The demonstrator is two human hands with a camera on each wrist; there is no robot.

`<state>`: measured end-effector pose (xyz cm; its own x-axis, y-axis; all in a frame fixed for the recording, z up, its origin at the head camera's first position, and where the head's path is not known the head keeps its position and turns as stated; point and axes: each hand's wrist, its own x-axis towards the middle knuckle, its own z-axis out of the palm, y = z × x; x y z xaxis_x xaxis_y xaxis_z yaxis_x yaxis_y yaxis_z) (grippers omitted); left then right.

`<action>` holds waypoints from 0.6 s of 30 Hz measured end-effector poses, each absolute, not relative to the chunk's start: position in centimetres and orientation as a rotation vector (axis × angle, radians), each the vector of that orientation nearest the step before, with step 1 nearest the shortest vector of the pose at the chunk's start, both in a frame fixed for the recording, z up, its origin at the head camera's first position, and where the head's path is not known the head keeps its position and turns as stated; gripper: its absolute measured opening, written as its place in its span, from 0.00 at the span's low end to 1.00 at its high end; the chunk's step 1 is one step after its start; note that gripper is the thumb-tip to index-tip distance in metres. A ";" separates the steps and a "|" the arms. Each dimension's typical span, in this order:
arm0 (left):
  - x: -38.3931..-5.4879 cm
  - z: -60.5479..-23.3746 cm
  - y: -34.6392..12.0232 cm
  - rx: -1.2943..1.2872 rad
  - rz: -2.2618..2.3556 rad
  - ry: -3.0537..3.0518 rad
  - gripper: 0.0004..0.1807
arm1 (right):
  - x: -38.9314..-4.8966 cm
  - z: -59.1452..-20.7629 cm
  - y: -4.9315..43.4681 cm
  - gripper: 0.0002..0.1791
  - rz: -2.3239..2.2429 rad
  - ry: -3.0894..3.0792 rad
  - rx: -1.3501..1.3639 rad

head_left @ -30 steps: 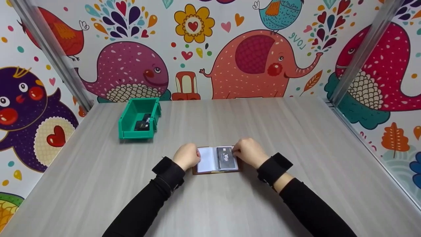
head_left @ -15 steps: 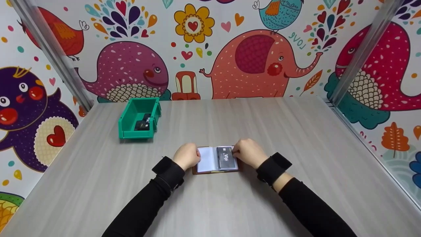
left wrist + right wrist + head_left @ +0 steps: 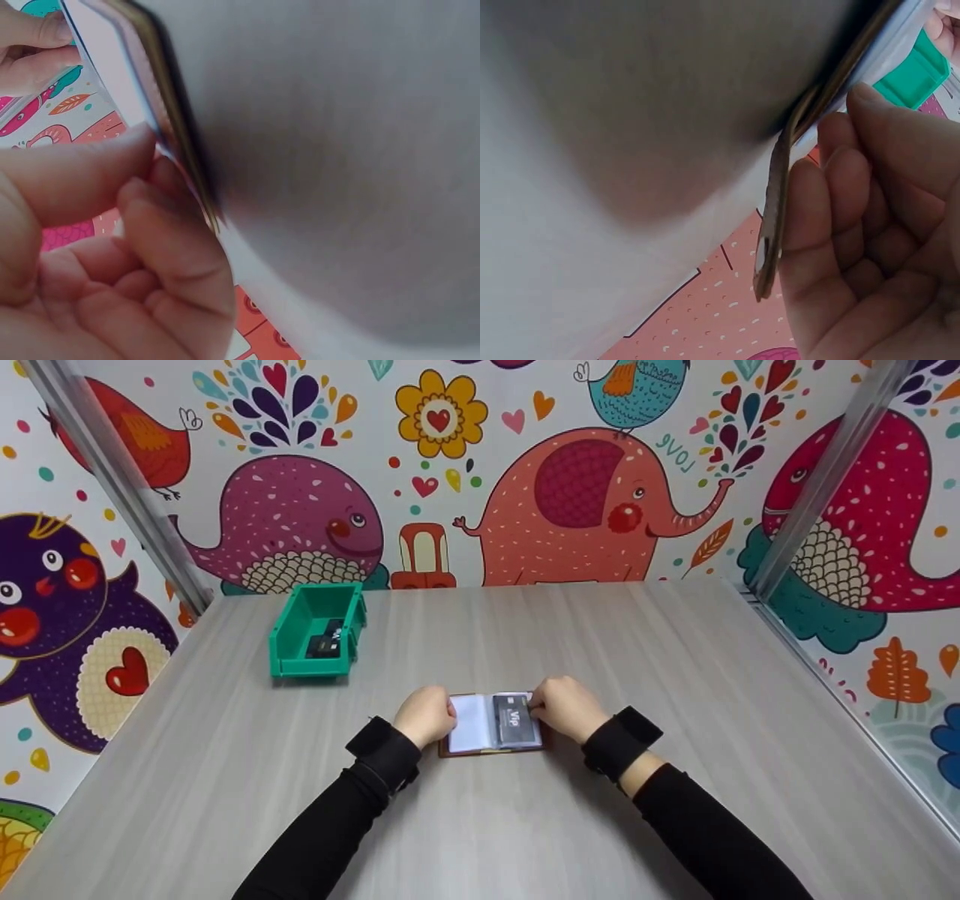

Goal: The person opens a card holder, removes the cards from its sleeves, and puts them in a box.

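A small brown card holder lies open on the table in the head view. Its left side shows a white page; on the right a grey-black card printed "Vip" sits over the page. My left hand pinches the left edge between thumb and forefinger, the pages spreading from the fingertips in the left wrist view. At the opposite edge, my right hand pinches the page edge beside the card. The holder's brown strap sticks out against the curled right fingers in the right wrist view.
A green bin stands at the back left of the table, with several black cards inside. The wood-look table ends at a wall with cartoon animals. Metal posts rise at both back corners.
The right hand and wrist shift very slightly left. Both hands keep their hold on the card holder, and the view tilts a touch.
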<state>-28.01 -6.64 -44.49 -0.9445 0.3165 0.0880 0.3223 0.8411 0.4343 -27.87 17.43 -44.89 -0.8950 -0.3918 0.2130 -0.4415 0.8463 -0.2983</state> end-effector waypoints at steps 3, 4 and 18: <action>-28.1 -44.4 -6.6 -0.519 -0.724 -3.011 0.05 | -27.9 -44.9 17.5 0.05 0.527 -2.868 0.667; -28.1 -44.4 -6.6 -0.516 -0.729 -3.016 0.06 | -27.9 -44.9 17.5 0.05 0.534 -2.866 0.670; -28.0 -44.3 -6.6 -0.517 -0.736 -3.011 0.06 | -27.8 -44.8 17.5 0.04 0.530 -2.866 0.668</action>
